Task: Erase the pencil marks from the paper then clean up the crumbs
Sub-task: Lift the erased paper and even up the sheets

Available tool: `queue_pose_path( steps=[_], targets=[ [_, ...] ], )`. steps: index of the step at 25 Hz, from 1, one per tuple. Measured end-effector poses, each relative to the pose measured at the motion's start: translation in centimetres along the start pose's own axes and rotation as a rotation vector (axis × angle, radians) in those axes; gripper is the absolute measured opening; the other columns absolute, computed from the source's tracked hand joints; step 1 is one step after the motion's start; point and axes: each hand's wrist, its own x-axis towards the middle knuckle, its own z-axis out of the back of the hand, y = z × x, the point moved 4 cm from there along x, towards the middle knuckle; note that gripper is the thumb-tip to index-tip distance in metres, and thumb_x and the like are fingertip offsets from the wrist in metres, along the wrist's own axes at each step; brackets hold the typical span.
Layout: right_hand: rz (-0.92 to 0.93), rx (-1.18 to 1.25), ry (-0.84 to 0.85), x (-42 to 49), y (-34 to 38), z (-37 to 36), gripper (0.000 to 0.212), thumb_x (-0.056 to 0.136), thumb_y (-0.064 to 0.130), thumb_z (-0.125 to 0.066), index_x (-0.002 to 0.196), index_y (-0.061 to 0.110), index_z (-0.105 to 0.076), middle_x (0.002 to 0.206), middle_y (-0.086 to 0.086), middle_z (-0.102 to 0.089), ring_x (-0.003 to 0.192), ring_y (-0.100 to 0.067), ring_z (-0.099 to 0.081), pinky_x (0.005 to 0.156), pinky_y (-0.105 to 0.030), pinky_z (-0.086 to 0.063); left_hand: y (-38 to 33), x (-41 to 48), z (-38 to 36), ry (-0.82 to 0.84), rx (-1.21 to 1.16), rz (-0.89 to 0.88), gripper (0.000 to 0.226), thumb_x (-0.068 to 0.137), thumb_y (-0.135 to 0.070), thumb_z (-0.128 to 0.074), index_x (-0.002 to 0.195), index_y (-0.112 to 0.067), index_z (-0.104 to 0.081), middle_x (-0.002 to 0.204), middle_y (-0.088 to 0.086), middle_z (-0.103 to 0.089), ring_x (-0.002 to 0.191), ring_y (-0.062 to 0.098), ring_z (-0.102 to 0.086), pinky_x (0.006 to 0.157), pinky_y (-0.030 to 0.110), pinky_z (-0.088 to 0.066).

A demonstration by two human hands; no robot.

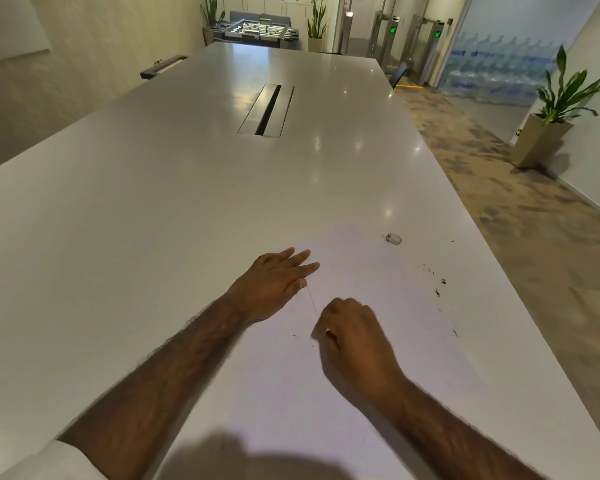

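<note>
right hand point(354, 337) curled over the paper point(378, 306), small white piece point(327, 331) pinched in its fingers point(326, 318), left hand point(274, 282) pressed flat, fingers straight and close together, dark crumbs point(437, 287) scattered on worktop point(187, 202)

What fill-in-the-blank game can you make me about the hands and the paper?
1. The thin pencil line on the paper runs between the two ____.
2. The dark crumbs lie on the ____ side of the right hand.
3. The left hand has straight fingers, but the right hand's fingers are ____ round what looks like an eraser.

Missing words: hands; right; curled.
</note>
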Motion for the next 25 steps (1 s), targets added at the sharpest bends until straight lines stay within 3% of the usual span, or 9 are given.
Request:
queue_pose_path(
  steps=[4,6,8,11,16,18,20,22,25],
  targets=[
    [-0.009,-0.066,0.052,-0.9,-0.6,-0.1,0.033,0.093,0.004,-0.045,0.104,0.023,-0.069,0.094,0.006,-0.064,0.089,-0.015,-0.051,0.073,-0.038,-0.045,0.1,-0.1,-0.1,-0.004,0.002,-0.001,0.048,0.112,-0.044,-0.023,0.159,-0.044,-0.025,0.169,-0.017,-0.011,0.157,0.008,-0.004,0.122,0.030,-0.007],
    [0.135,-0.138,0.130,-2.0,0.6,-0.5,0.038,0.097,0.009,-0.052,0.128,0.028,-0.058,0.112,0.003,-0.060,0.103,-0.017,-0.050,0.078,-0.035,-0.043,0.2,0.1,-0.1,0.001,0.001,-0.001,0.048,0.112,-0.044,-0.024,0.159,-0.044,-0.025,0.169,-0.017,-0.011,0.157,0.007,-0.004,0.121,0.029,-0.006],
    [0.237,-0.222,0.159,-2.4,1.1,-0.5,0.045,0.094,0.014,-0.065,0.134,0.031,-0.056,0.122,0.001,-0.058,0.111,-0.020,-0.052,0.079,-0.036,-0.044,0.3,0.2,-0.2,0.006,-0.003,-0.006,0.048,0.112,-0.044,-0.023,0.159,-0.045,-0.024,0.169,-0.017,-0.011,0.157,0.007,-0.004,0.121,0.028,-0.005],
    [0.133,-0.154,0.107,-1.9,0.4,0.8,0.020,0.100,0.023,-0.058,0.115,0.032,-0.069,0.117,0.004,-0.063,0.109,-0.017,-0.053,0.082,-0.035,-0.044,0.2,0.1,0.0,0.005,-0.003,-0.004,0.048,0.112,-0.044,-0.023,0.159,-0.044,-0.025,0.169,-0.017,-0.011,0.157,0.008,-0.004,0.122,0.030,-0.007],
    [-0.025,-0.022,0.119,-1.9,-0.7,0.7,0.024,0.097,0.014,-0.055,0.098,0.025,-0.076,0.086,0.008,-0.066,0.082,-0.009,-0.054,0.071,-0.029,-0.044,-0.1,0.0,0.2,0.006,-0.012,0.000,0.048,0.112,-0.044,-0.023,0.159,-0.045,-0.024,0.169,-0.017,-0.010,0.157,0.007,-0.003,0.122,0.030,-0.006],
    [-0.020,-0.020,0.141,-1.7,-0.1,0.5,0.024,0.097,0.018,-0.056,0.081,0.025,-0.071,0.077,0.008,-0.061,0.075,-0.009,-0.053,0.069,-0.028,-0.038,0.0,0.0,0.1,0.006,-0.006,-0.004,0.048,0.112,-0.044,-0.023,0.159,-0.045,-0.024,0.169,-0.017,-0.010,0.157,0.008,-0.003,0.122,0.029,-0.006],
    [-0.006,-0.053,0.157,-0.9,0.2,0.5,0.036,0.096,0.020,-0.056,0.061,0.024,-0.048,0.063,0.007,-0.045,0.064,-0.011,-0.044,0.067,-0.029,-0.028,0.1,0.1,0.0,0.009,-0.002,-0.010,0.048,0.112,-0.044,-0.022,0.159,-0.045,-0.024,0.169,-0.017,-0.010,0.157,0.008,-0.003,0.122,0.030,-0.006],
    [0.009,-0.075,0.173,-0.1,0.5,0.4,0.043,0.093,0.018,-0.059,0.057,0.023,-0.036,0.058,0.007,-0.033,0.059,-0.012,-0.042,0.067,-0.029,-0.027,0.1,0.1,0.0,0.004,0.003,-0.009,0.048,0.112,-0.044,-0.023,0.159,-0.045,-0.024,0.169,-0.017,-0.010,0.157,0.008,-0.004,0.122,0.031,-0.007],
    [0.024,-0.040,0.194,0.1,0.5,0.0,0.032,0.090,0.007,-0.060,0.062,0.022,-0.054,0.062,0.007,-0.046,0.061,-0.013,-0.050,0.065,-0.029,-0.034,0.1,0.1,-0.1,0.002,0.005,-0.007,0.048,0.112,-0.044,-0.023,0.159,-0.045,-0.024,0.169,-0.017,-0.010,0.157,0.008,-0.003,0.121,0.029,-0.006]
  ],
)
